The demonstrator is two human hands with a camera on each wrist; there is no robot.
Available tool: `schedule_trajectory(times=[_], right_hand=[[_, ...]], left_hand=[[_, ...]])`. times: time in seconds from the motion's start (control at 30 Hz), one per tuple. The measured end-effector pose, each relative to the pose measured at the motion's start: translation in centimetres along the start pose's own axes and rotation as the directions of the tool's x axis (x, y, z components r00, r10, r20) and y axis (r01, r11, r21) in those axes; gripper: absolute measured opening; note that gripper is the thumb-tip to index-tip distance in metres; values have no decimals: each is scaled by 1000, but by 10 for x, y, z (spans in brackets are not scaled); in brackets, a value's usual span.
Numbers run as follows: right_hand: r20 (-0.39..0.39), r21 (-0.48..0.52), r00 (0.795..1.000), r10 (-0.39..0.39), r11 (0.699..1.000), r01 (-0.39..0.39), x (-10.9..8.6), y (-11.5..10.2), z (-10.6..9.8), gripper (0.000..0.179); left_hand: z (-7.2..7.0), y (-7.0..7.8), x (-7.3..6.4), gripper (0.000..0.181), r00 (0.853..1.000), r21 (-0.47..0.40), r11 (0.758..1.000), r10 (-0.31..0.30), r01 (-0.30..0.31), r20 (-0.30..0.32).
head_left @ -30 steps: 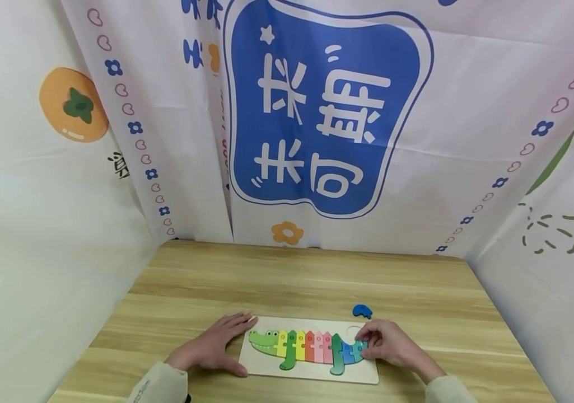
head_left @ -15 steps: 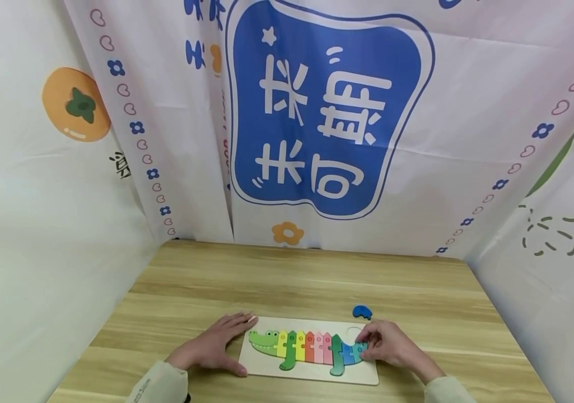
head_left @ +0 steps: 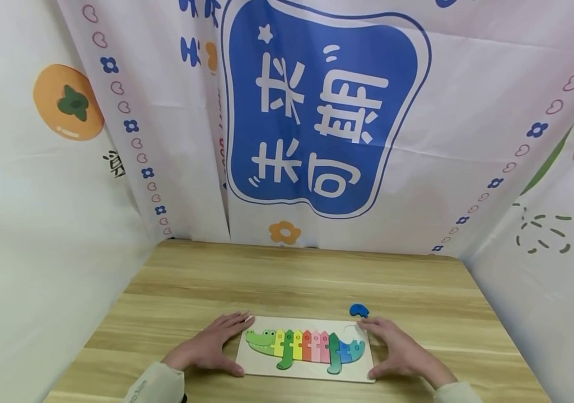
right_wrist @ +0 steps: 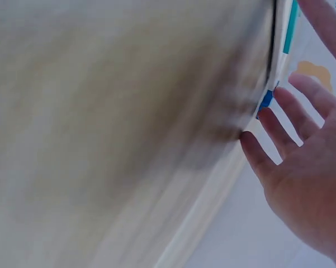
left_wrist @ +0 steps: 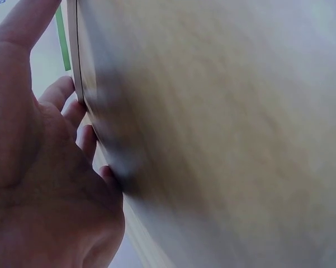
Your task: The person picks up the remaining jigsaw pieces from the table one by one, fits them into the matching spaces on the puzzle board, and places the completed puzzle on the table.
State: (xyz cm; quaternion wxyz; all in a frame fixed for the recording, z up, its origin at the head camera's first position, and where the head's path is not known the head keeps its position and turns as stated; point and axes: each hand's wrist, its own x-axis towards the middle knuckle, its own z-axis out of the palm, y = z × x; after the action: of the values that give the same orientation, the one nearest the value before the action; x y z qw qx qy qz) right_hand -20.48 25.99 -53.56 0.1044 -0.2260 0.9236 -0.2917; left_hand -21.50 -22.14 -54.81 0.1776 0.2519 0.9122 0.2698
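Note:
A crocodile jigsaw puzzle board (head_left: 312, 372) lies on the table, its colourful body pieces forming a row from the green head to the teal tail part. At the tail end a round outlined recess shows bare wood. Behind the board's back right edge lies a loose dark blue puzzle piece (head_left: 359, 310). My left hand (head_left: 208, 344) spans the board's left end, thumb at the front corner and straight fingers at the back corner. Likewise my right hand (head_left: 400, 350) spans the right end with spread fingers. In both wrist views the fingers lie along the board's edge.
The wood-grain table (head_left: 266, 274) reaches back to a printed cloth wall (head_left: 191, 168). White cloth also stands along the left and right sides of the table.
My right hand has let go of the teal tail piece and spread out along the board's right end. My left hand keeps its place at the left end.

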Motion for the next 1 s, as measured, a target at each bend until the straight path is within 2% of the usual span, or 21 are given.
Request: schedule_trajectory(times=[0.13,0.67,0.73,0.83,1.0], right_hand=[[13,-28,1000,-27,999,27,-2,1,2,108],[44,-7,999,-3,1000,3,0,2,-1,109],[53,-4,999,7,1000,-7,2,3,-5,104],[35,6,999,24,1000,-24,8,6,-11,87],[-99,6,993,59,998,-59,29,13,-21,49]], left_hand=[[-2,0,-1,111,1000,10,1000,4,-4,-1],[-2,-3,2,111,1000,22,1000,17,-17,3],[-3,-2,2,111,1000,20,1000,20,-20,1],[-3,-1,1,111,1000,25,999,22,-22,1],[-2,-2,-1,112,1000,34,999,20,-20,-2]])
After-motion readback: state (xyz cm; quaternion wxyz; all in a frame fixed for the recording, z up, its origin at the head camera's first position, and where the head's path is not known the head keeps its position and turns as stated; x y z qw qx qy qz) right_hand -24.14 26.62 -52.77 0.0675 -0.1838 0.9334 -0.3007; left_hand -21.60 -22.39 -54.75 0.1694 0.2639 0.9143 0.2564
